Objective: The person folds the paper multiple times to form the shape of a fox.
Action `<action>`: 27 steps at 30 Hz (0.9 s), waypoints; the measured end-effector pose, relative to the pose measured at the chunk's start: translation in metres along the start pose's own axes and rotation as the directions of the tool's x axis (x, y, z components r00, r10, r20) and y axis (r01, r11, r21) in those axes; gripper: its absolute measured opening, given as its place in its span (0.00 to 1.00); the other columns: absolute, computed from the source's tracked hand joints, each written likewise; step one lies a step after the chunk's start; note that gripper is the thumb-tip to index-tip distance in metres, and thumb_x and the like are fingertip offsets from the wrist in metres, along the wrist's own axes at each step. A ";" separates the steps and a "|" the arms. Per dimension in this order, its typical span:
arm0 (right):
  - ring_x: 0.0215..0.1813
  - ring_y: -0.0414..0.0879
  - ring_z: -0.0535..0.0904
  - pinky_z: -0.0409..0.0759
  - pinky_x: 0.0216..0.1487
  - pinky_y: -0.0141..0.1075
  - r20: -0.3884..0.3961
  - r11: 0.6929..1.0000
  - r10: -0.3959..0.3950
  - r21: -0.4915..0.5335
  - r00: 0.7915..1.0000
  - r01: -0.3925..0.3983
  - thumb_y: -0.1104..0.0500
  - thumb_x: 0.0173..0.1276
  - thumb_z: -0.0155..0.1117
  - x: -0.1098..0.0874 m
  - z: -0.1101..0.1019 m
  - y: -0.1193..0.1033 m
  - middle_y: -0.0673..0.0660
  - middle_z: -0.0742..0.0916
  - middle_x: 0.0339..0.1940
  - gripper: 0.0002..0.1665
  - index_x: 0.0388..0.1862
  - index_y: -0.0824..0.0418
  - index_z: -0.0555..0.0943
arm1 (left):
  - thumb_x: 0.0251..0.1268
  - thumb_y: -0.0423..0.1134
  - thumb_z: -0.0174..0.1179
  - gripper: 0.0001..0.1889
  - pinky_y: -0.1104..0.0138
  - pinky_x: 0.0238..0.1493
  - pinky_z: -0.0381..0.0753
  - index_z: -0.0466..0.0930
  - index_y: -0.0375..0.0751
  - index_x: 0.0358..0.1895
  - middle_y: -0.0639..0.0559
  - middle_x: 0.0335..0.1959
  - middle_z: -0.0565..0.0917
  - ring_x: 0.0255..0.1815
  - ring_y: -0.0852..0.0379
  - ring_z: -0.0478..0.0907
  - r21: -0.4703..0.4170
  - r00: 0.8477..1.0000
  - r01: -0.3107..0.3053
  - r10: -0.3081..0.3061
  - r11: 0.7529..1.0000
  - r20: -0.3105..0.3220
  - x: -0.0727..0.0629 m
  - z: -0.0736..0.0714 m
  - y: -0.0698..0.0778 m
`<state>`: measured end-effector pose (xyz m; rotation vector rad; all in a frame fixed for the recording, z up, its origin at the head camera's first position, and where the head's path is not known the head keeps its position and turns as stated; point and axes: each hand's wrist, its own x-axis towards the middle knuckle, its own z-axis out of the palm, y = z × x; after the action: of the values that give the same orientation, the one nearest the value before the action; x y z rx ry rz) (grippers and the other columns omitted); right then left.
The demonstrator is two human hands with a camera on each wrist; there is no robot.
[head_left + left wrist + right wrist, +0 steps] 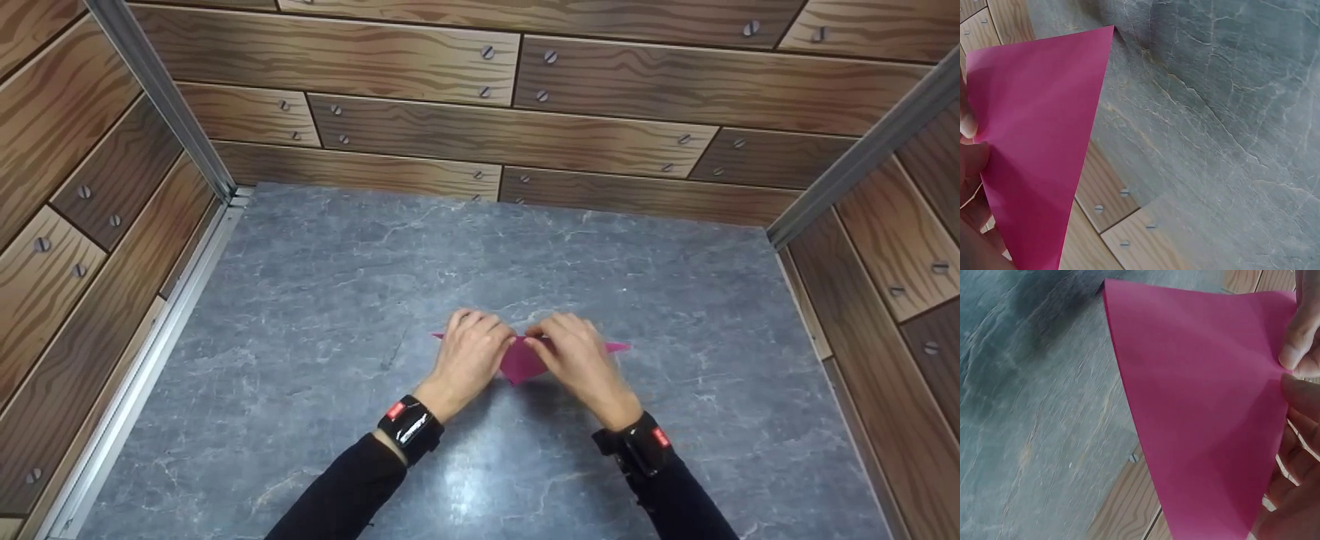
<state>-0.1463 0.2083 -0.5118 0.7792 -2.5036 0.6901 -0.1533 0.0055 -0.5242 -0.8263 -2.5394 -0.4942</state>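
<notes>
Both hands hold a magenta sheet of paper (pixel 520 365), folded into a triangle with one corner pointing down toward the person. My left hand (pixel 471 351) pinches its long upper edge just left of the middle. Close beside it, my right hand (pixel 577 354) pinches the same edge. The thin side tips of the paper stick out past both hands. In the left wrist view the flat face of the paper (pixel 1041 118) fills the left side, fingers along its edge. The right wrist view shows its smooth face (pixel 1196 394) tilted up off the surface, with a slight crease near the fingertips.
A grey marbled tabletop (pixel 337 277) lies under the hands. Wood-patterned panels (pixel 420 127) stand at the back and both sides, joined by metal corner posts (pixel 165 97). Black bands (pixel 411 429) are worn on both wrists.
</notes>
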 end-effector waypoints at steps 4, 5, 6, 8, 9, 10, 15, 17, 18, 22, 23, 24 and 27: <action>0.37 0.52 0.83 0.80 0.37 0.47 -0.027 1.000 -0.015 -0.004 1.000 0.015 0.63 0.62 0.78 0.002 0.003 -0.002 0.53 0.88 0.34 0.09 0.37 0.58 0.85 | 0.71 0.43 0.66 0.06 0.56 0.59 0.77 0.89 0.48 0.43 0.55 0.40 0.89 0.46 0.54 0.84 -0.005 1.000 -0.005 0.005 1.000 -0.011 0.001 0.000 0.000; 0.38 0.52 0.83 0.80 0.38 0.47 -0.030 1.000 -0.019 -0.004 0.999 0.019 0.63 0.62 0.78 0.002 0.004 -0.002 0.53 0.88 0.35 0.08 0.37 0.58 0.85 | 0.72 0.43 0.66 0.06 0.56 0.59 0.77 0.88 0.48 0.43 0.55 0.40 0.89 0.46 0.54 0.84 -0.003 1.000 -0.009 0.009 1.000 -0.018 0.001 0.000 0.000; 0.38 0.52 0.83 0.80 0.38 0.47 -0.031 1.000 -0.021 -0.001 0.999 0.021 0.63 0.62 0.78 0.003 0.004 -0.002 0.53 0.88 0.35 0.08 0.37 0.58 0.85 | 0.72 0.43 0.66 0.06 0.56 0.59 0.78 0.88 0.48 0.43 0.55 0.40 0.89 0.45 0.54 0.84 0.001 1.000 -0.014 0.014 1.000 -0.028 0.001 0.000 0.000; 0.38 0.52 0.84 0.81 0.39 0.47 -0.029 1.000 -0.024 0.004 0.999 0.024 0.63 0.63 0.77 0.003 0.004 -0.003 0.53 0.88 0.35 0.08 0.37 0.58 0.85 | 0.71 0.43 0.66 0.05 0.57 0.58 0.78 0.88 0.48 0.43 0.55 0.39 0.89 0.45 0.54 0.85 0.007 0.998 -0.026 0.026 1.000 -0.053 0.000 0.000 0.000; 0.38 0.52 0.84 0.81 0.39 0.47 -0.028 1.000 -0.026 0.008 0.999 0.027 0.62 0.63 0.77 0.003 0.004 -0.003 0.53 0.88 0.35 0.07 0.37 0.58 0.85 | 0.71 0.43 0.66 0.05 0.57 0.57 0.79 0.88 0.48 0.42 0.56 0.39 0.89 0.44 0.54 0.85 0.009 0.997 -0.033 0.034 0.999 -0.067 0.000 0.000 -0.001; 0.38 0.52 0.84 0.81 0.39 0.47 -0.028 1.000 -0.029 0.009 0.999 0.029 0.62 0.63 0.77 0.003 0.004 -0.003 0.53 0.88 0.35 0.07 0.37 0.57 0.85 | 0.70 0.42 0.67 0.04 0.57 0.57 0.79 0.88 0.48 0.41 0.56 0.38 0.89 0.44 0.54 0.85 0.008 0.996 -0.040 0.041 0.999 -0.080 0.000 0.000 -0.001; 0.38 0.51 0.83 0.79 0.38 0.46 -0.050 0.999 -0.033 0.018 0.998 0.034 0.61 0.62 0.78 -0.001 0.002 -0.002 0.52 0.89 0.33 0.07 0.37 0.57 0.86 | 0.67 0.42 0.70 0.03 0.56 0.56 0.79 0.88 0.49 0.38 0.56 0.35 0.89 0.42 0.54 0.85 0.008 0.987 -0.076 0.076 0.997 -0.140 -0.002 0.000 -0.002; 0.37 0.50 0.83 0.78 0.38 0.46 -0.058 0.999 -0.025 0.018 0.998 0.026 0.61 0.62 0.78 -0.004 0.000 -0.001 0.52 0.89 0.33 0.07 0.36 0.56 0.86 | 0.66 0.43 0.71 0.04 0.55 0.56 0.79 0.88 0.49 0.37 0.56 0.34 0.89 0.41 0.55 0.84 0.008 0.984 -0.088 0.088 0.996 -0.153 -0.003 0.000 -0.001; 0.37 0.50 0.83 0.78 0.38 0.46 -0.061 1.000 -0.018 0.022 0.998 0.019 0.60 0.62 0.78 -0.005 -0.001 -0.001 0.51 0.89 0.33 0.07 0.36 0.56 0.86 | 0.66 0.42 0.71 0.03 0.55 0.56 0.79 0.88 0.49 0.37 0.56 0.33 0.89 0.40 0.55 0.84 0.005 0.983 -0.092 0.092 0.996 -0.157 -0.003 -0.001 -0.001; 0.40 0.51 0.83 0.78 0.43 0.50 -0.054 1.000 0.002 0.027 0.999 0.000 0.60 0.63 0.78 -0.011 -0.006 0.003 0.51 0.89 0.33 0.07 0.36 0.56 0.86 | 0.67 0.43 0.70 0.04 0.54 0.58 0.79 0.89 0.49 0.37 0.56 0.34 0.89 0.41 0.54 0.85 -0.002 0.984 -0.098 0.096 0.995 -0.150 -0.005 -0.003 -0.001; 0.41 0.52 0.83 0.78 0.44 0.52 -0.052 1.000 0.005 0.026 0.999 -0.004 0.60 0.63 0.78 -0.012 -0.007 0.004 0.51 0.89 0.33 0.07 0.37 0.56 0.86 | 0.68 0.43 0.70 0.04 0.54 0.58 0.79 0.89 0.49 0.37 0.56 0.34 0.89 0.41 0.54 0.85 -0.006 0.985 -0.097 0.095 0.995 -0.145 -0.005 -0.004 -0.002; 0.42 0.53 0.83 0.78 0.46 0.53 -0.048 1.000 0.010 0.029 0.999 -0.009 0.60 0.63 0.78 -0.014 -0.009 0.006 0.51 0.89 0.34 0.07 0.37 0.56 0.87 | 0.69 0.43 0.69 0.04 0.54 0.59 0.79 0.89 0.49 0.37 0.56 0.35 0.89 0.41 0.54 0.85 -0.010 0.986 -0.095 0.093 0.995 -0.137 -0.005 -0.005 -0.002; 0.44 0.55 0.83 0.77 0.47 0.56 -0.049 1.000 0.017 0.019 0.999 -0.016 0.60 0.63 0.78 -0.018 -0.013 0.010 0.52 0.90 0.34 0.07 0.37 0.56 0.87 | 0.70 0.44 0.67 0.05 0.54 0.61 0.78 0.89 0.49 0.38 0.56 0.36 0.90 0.42 0.55 0.85 -0.021 0.990 -0.084 0.081 0.996 -0.117 -0.006 -0.006 -0.003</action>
<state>-0.1360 0.2298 -0.5143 0.7394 -2.4656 0.7300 -0.1485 -0.0025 -0.5226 -0.8818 -2.3873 -0.5341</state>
